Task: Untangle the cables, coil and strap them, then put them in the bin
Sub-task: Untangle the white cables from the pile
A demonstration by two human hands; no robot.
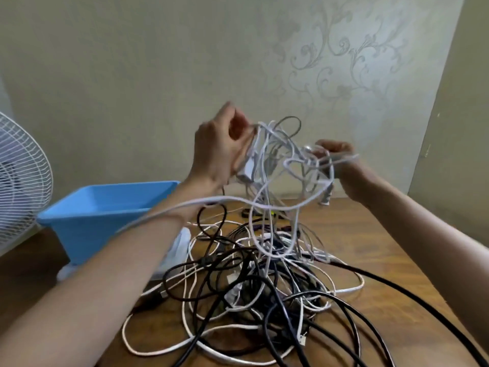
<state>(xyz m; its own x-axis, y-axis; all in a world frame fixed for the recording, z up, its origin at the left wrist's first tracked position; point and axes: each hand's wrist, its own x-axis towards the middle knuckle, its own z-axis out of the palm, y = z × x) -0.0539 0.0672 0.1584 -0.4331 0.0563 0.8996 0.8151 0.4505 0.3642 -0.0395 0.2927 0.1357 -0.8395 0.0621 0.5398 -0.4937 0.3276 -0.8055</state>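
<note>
Cables [251, 287] lie in a big tangle on the wooden worktop [383, 234], black & white strands looped over each other, right in front of us. Part of the tangle is up in the air: a bunch of white cables [275, 160] hangs btw our two hands, w/ strands trailing down into the pile. Our left hand [219, 149] is the higher one, fingers curled round the top of the bunch. A small white plug block [246, 169] sits against its palm side; exact type we can't tell. Our right hand [338, 160] is a bit lower & to the right, fingers curled, pinching a white strand of the same bunch. It's blurred, so we can't tell how many strands it has. One long white cable [211, 199] runs from the bunch across our left forearm, touching it near the wrist. A thick black cable [412, 295] leaves the pile & runs off toward the bottom right corner. The blue bin [100, 229] stands on the worktop's left side, behind the left forearm, open side up, just beside the pile. Something white [182, 242] lies by the bin's near corner, mostly hidden. A white fan [18, 176] grille shows at the far left edge. A patterned wall [344, 62] is behind it all.
</note>
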